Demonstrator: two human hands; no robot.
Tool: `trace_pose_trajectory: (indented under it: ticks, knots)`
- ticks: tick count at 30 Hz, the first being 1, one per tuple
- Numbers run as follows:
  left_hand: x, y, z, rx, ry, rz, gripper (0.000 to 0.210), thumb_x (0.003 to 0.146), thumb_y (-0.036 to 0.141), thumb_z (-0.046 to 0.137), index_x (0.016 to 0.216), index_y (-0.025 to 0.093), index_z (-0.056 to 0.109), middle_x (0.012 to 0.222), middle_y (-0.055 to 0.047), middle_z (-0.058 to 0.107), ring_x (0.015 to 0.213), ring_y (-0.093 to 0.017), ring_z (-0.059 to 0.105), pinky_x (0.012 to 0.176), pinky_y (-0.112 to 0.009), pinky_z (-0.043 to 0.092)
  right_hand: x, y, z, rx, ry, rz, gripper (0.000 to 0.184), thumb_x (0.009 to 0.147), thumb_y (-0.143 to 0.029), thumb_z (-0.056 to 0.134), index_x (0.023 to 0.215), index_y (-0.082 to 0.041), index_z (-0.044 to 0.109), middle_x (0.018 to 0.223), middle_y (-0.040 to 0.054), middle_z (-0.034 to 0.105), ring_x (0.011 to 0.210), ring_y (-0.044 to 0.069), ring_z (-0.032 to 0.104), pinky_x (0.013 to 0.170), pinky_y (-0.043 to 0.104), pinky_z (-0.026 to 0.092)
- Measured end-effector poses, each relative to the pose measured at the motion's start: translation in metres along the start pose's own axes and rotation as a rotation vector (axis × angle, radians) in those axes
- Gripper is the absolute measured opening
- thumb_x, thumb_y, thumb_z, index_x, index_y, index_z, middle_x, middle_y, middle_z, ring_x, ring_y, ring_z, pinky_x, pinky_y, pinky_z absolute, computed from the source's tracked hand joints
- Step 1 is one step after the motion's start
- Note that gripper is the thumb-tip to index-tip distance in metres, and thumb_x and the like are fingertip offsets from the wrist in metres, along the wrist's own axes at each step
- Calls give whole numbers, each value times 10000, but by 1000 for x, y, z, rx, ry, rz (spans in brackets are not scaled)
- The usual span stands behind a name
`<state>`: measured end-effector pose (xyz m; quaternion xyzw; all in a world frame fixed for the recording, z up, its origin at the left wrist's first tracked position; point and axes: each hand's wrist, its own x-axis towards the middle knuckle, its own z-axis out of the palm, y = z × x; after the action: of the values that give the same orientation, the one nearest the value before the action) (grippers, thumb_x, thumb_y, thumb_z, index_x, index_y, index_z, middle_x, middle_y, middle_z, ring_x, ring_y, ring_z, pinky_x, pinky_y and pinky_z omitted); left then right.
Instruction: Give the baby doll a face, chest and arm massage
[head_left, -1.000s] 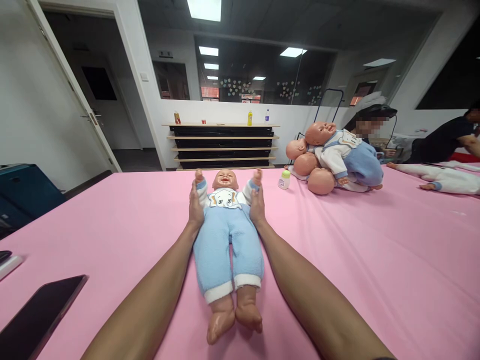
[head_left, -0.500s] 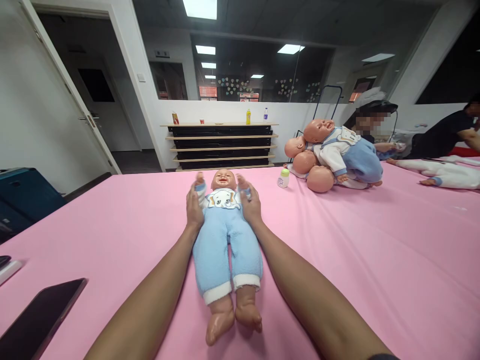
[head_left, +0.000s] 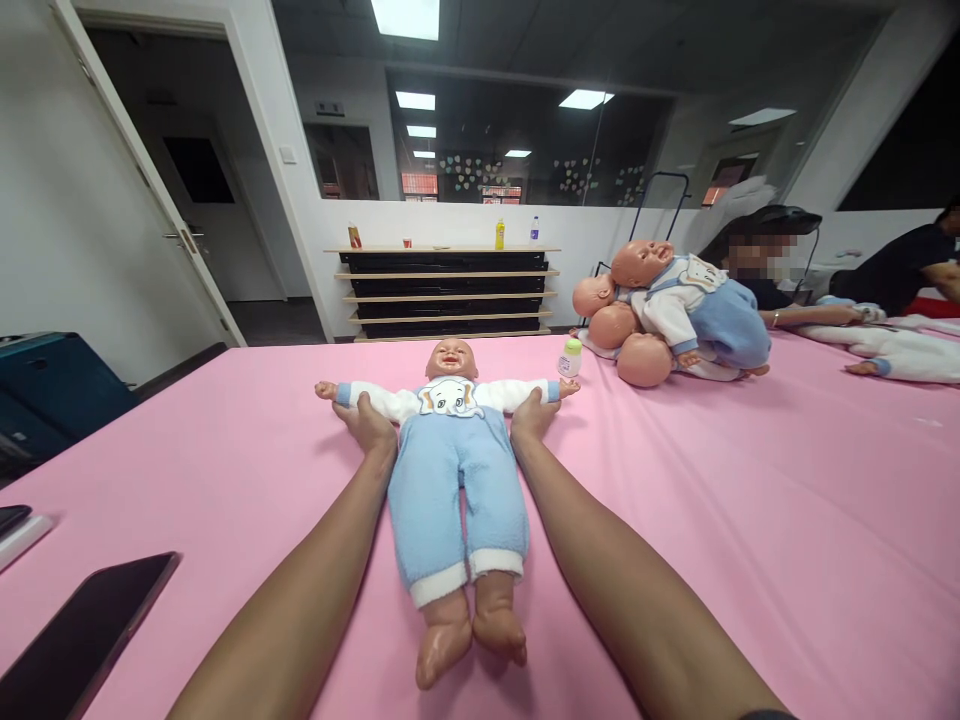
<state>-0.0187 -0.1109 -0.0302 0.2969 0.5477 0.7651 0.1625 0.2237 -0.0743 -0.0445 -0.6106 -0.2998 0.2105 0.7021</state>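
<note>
A baby doll (head_left: 459, 470) in light blue trousers and a white top with an elephant bib lies on its back, its feet towards me. Both its arms stretch straight out to the sides. My left hand (head_left: 367, 424) is closed around the doll's sleeve on the left, thumb on top and fingers underneath. On the other side, my right hand (head_left: 534, 416) grips the opposite sleeve near the cuff in the same way. Just beyond that cuff stands a small white bottle with a green cap (head_left: 570, 358).
The pink-covered table (head_left: 292, 420) carries a dark phone (head_left: 82, 640) at the near left. A pile of similar dolls (head_left: 660, 310) lies at the back right, with a person (head_left: 757, 250) behind it. Low shelves (head_left: 450, 275) stand against the wall.
The doll's arms, raised and drawn in beside its head before, are now spread wide. My hands have moved apart with them, left hand leftwards and right hand rightwards.
</note>
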Motion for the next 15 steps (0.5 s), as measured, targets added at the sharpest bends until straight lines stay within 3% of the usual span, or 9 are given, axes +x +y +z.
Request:
trace_pose_trajectory:
  ticks: [4, 9, 12, 15]
  knots:
    - [12, -3, -7, 98, 101, -7, 538, 871, 417, 362, 1346, 204, 226, 1384, -148, 372, 1298, -244, 404, 1110, -430, 304, 2, -9, -5, -82, 195, -26, 657, 795, -253, 410, 1409, -102, 230, 1381, 193, 391, 1264, 245, 454, 1076, 438, 374]
    - [17, 1, -19, 187, 224, -35, 589, 815, 273, 460, 1333, 148, 207, 1444, -208, 222, 1428, -301, 143, 1175, -522, 80, -5, -20, -18, -89, 173, -98, 676, 740, -149, 436, 1389, -82, 260, 1369, 195, 392, 1338, 241, 340, 1163, 468, 237]
    - [12, 24, -30, 168, 272, 26, 734, 745, 193, 562, 1386, 173, 203, 1505, -158, 152, 1445, -294, 63, 1192, -508, 23, -7, -32, -31, -73, 169, -20, 682, 726, -158, 479, 1373, -60, 290, 1334, 225, 405, 1327, 274, 343, 1141, 495, 256]
    - [14, 71, -45, 107, 150, 152, 682, 738, 138, 584, 1365, 139, 317, 1457, -127, 291, 1399, -258, 213, 1200, -471, 107, 7, -51, -50, -40, 140, -5, 648, 749, -205, 501, 1365, -90, 334, 1310, 206, 427, 1286, 278, 400, 1081, 488, 346]
